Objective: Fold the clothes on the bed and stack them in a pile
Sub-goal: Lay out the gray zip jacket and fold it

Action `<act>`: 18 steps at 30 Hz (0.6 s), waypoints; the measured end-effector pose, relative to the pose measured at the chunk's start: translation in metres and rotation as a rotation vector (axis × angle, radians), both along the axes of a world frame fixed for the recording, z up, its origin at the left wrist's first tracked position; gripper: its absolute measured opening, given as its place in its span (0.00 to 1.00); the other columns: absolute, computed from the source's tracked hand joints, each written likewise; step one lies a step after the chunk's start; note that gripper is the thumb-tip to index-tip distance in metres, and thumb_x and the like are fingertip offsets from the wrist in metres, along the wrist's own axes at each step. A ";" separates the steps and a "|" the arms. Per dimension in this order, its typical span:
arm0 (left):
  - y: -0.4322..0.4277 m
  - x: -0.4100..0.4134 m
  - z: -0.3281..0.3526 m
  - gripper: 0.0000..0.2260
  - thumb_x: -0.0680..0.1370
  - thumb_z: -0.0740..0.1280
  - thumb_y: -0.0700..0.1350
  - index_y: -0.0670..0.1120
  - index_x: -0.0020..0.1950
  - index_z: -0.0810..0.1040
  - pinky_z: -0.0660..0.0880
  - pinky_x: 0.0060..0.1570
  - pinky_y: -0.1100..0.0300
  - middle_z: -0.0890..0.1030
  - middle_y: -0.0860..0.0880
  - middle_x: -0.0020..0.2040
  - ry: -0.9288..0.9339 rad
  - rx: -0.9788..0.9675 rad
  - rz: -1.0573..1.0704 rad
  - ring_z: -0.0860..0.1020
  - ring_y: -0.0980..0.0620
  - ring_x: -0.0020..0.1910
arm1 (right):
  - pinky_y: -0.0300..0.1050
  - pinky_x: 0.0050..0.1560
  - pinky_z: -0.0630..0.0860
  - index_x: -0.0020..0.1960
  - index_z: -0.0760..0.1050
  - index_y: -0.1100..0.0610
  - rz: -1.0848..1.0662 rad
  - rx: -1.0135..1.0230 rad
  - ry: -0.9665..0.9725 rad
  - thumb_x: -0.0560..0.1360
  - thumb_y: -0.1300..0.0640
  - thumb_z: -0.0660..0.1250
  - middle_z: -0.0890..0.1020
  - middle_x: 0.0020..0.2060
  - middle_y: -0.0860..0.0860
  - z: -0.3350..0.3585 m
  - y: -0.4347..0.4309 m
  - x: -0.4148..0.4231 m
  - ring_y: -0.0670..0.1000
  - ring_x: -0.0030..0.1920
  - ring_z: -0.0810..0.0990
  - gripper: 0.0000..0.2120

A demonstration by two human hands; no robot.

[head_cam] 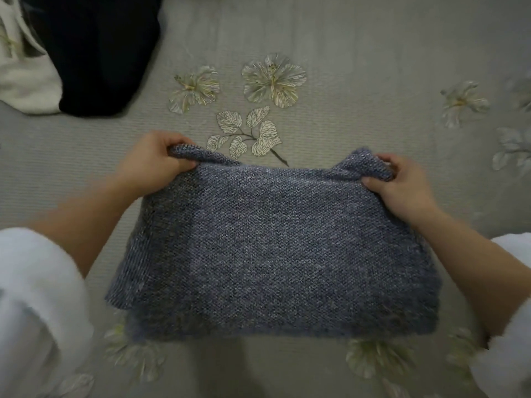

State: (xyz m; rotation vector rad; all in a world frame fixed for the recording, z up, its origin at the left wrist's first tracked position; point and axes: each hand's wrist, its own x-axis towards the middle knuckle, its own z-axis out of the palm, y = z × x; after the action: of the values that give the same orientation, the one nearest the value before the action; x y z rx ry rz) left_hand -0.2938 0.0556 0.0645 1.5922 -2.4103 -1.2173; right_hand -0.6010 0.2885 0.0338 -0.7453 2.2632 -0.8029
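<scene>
We see a bed [359, 38] covered in grey cloth printed with pale flowers and leaves. Toward its near edge, in the middle, lies a folded blue-grey knit garment [273, 248]. Toward the far left corner lie a dark garment [100, 53] and, touching its left side, a white garment [26, 84].

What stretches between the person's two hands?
The far edge of the blue-grey knit, its corners gripped by the left hand and right hand; seen in the head view.

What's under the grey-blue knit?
The flowered bedsheet shows all around the knit, and a lower folded layer of it peeks out along the near edge. Whatever lies beneath its middle is covered.
</scene>
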 end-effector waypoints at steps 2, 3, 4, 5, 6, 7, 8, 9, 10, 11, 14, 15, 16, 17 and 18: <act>0.012 -0.005 -0.026 0.08 0.74 0.70 0.40 0.51 0.51 0.80 0.72 0.49 0.57 0.82 0.51 0.45 -0.024 -0.143 0.026 0.80 0.49 0.48 | 0.47 0.56 0.72 0.62 0.74 0.55 -0.005 0.060 0.108 0.73 0.58 0.71 0.80 0.52 0.52 -0.019 -0.002 0.006 0.53 0.53 0.78 0.18; 0.022 -0.007 -0.039 0.10 0.76 0.68 0.41 0.49 0.57 0.79 0.71 0.56 0.53 0.81 0.47 0.52 -0.071 -0.218 0.044 0.78 0.45 0.54 | 0.48 0.57 0.72 0.64 0.73 0.56 0.013 0.098 0.165 0.74 0.57 0.70 0.80 0.55 0.54 -0.028 0.000 0.010 0.56 0.56 0.77 0.18; 0.034 -0.008 -0.049 0.14 0.77 0.66 0.43 0.49 0.63 0.76 0.67 0.64 0.48 0.77 0.45 0.60 -0.134 -0.281 0.064 0.73 0.43 0.61 | 0.51 0.59 0.71 0.65 0.71 0.57 0.041 0.131 0.208 0.76 0.55 0.68 0.78 0.58 0.57 -0.037 0.002 0.016 0.58 0.58 0.76 0.19; 0.047 -0.011 -0.056 0.17 0.79 0.63 0.45 0.50 0.68 0.71 0.60 0.68 0.44 0.71 0.44 0.67 -0.179 -0.336 0.083 0.68 0.43 0.67 | 0.53 0.61 0.70 0.68 0.68 0.57 0.070 0.159 0.245 0.77 0.54 0.66 0.76 0.61 0.58 -0.043 0.005 0.021 0.60 0.61 0.74 0.21; 0.060 -0.014 -0.059 0.19 0.80 0.60 0.47 0.51 0.71 0.66 0.53 0.70 0.42 0.65 0.44 0.73 -0.186 -0.371 0.092 0.63 0.44 0.71 | 0.56 0.64 0.66 0.71 0.65 0.57 0.091 0.187 0.297 0.78 0.51 0.64 0.73 0.65 0.59 -0.046 0.008 0.026 0.60 0.65 0.70 0.24; 0.075 -0.017 -0.060 0.21 0.80 0.59 0.49 0.52 0.73 0.63 0.49 0.71 0.41 0.59 0.45 0.76 -0.162 -0.384 0.070 0.57 0.45 0.74 | 0.58 0.68 0.61 0.74 0.61 0.56 0.110 0.202 0.363 0.79 0.48 0.61 0.68 0.70 0.57 -0.047 0.012 0.031 0.59 0.70 0.65 0.26; 0.092 -0.019 -0.059 0.22 0.81 0.56 0.52 0.55 0.75 0.59 0.45 0.72 0.42 0.54 0.47 0.78 -0.122 -0.388 0.008 0.52 0.47 0.76 | 0.59 0.70 0.55 0.76 0.57 0.55 0.136 0.187 0.425 0.80 0.45 0.59 0.63 0.74 0.55 -0.045 0.017 0.037 0.56 0.74 0.59 0.28; 0.110 -0.021 -0.059 0.22 0.81 0.53 0.55 0.58 0.76 0.56 0.41 0.73 0.44 0.50 0.50 0.79 -0.080 -0.387 -0.081 0.46 0.50 0.77 | 0.59 0.72 0.50 0.77 0.55 0.53 0.180 0.142 0.463 0.80 0.42 0.56 0.58 0.76 0.53 -0.042 0.024 0.045 0.53 0.76 0.54 0.30; 0.129 -0.021 -0.060 0.23 0.81 0.50 0.59 0.60 0.76 0.53 0.38 0.73 0.48 0.46 0.52 0.79 -0.054 -0.378 -0.176 0.42 0.52 0.77 | 0.58 0.73 0.46 0.77 0.54 0.51 0.244 0.089 0.481 0.79 0.40 0.54 0.55 0.77 0.50 -0.039 0.030 0.055 0.51 0.77 0.50 0.30; 0.146 -0.020 -0.061 0.24 0.81 0.47 0.61 0.62 0.77 0.50 0.37 0.73 0.50 0.43 0.52 0.79 -0.059 -0.363 -0.262 0.39 0.52 0.77 | 0.55 0.73 0.42 0.77 0.53 0.47 0.325 0.062 0.483 0.78 0.37 0.52 0.52 0.78 0.48 -0.037 0.036 0.064 0.48 0.77 0.46 0.30; 0.174 -0.018 -0.082 0.26 0.79 0.42 0.65 0.63 0.76 0.41 0.35 0.73 0.46 0.36 0.52 0.78 -0.209 -0.322 -0.379 0.32 0.50 0.75 | 0.47 0.71 0.29 0.76 0.43 0.36 0.528 0.208 0.427 0.76 0.31 0.41 0.41 0.77 0.43 -0.047 0.051 0.084 0.44 0.75 0.33 0.29; 0.175 -0.019 -0.090 0.26 0.79 0.41 0.65 0.63 0.76 0.39 0.35 0.73 0.45 0.34 0.51 0.78 -0.247 -0.323 -0.376 0.31 0.50 0.75 | 0.46 0.69 0.26 0.75 0.40 0.34 0.537 0.274 0.412 0.75 0.30 0.39 0.39 0.77 0.43 -0.053 0.052 0.085 0.44 0.74 0.30 0.29; 0.175 -0.022 -0.098 0.27 0.79 0.41 0.65 0.63 0.76 0.37 0.35 0.73 0.45 0.34 0.51 0.77 -0.268 -0.329 -0.369 0.31 0.50 0.75 | 0.46 0.69 0.24 0.74 0.39 0.33 0.528 0.319 0.409 0.75 0.29 0.38 0.38 0.77 0.43 -0.061 0.053 0.086 0.44 0.74 0.29 0.29; 0.175 -0.024 -0.104 0.27 0.79 0.41 0.65 0.62 0.76 0.37 0.34 0.72 0.45 0.34 0.50 0.77 -0.277 -0.339 -0.364 0.31 0.49 0.75 | 0.46 0.68 0.24 0.74 0.38 0.32 0.513 0.340 0.415 0.75 0.29 0.38 0.38 0.77 0.42 -0.068 0.052 0.086 0.44 0.74 0.29 0.29; 0.174 -0.026 -0.109 0.28 0.79 0.41 0.65 0.62 0.76 0.37 0.34 0.72 0.46 0.34 0.50 0.78 -0.284 -0.350 -0.361 0.31 0.49 0.75 | 0.47 0.68 0.24 0.74 0.38 0.32 0.501 0.346 0.426 0.75 0.30 0.39 0.39 0.77 0.42 -0.073 0.051 0.085 0.45 0.75 0.31 0.28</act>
State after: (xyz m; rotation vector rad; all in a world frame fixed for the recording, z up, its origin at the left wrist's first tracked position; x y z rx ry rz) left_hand -0.3200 0.2292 -0.0450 1.3419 -2.9766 -0.5619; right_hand -0.5157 0.3397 -0.0395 -1.3286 2.3211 -0.0115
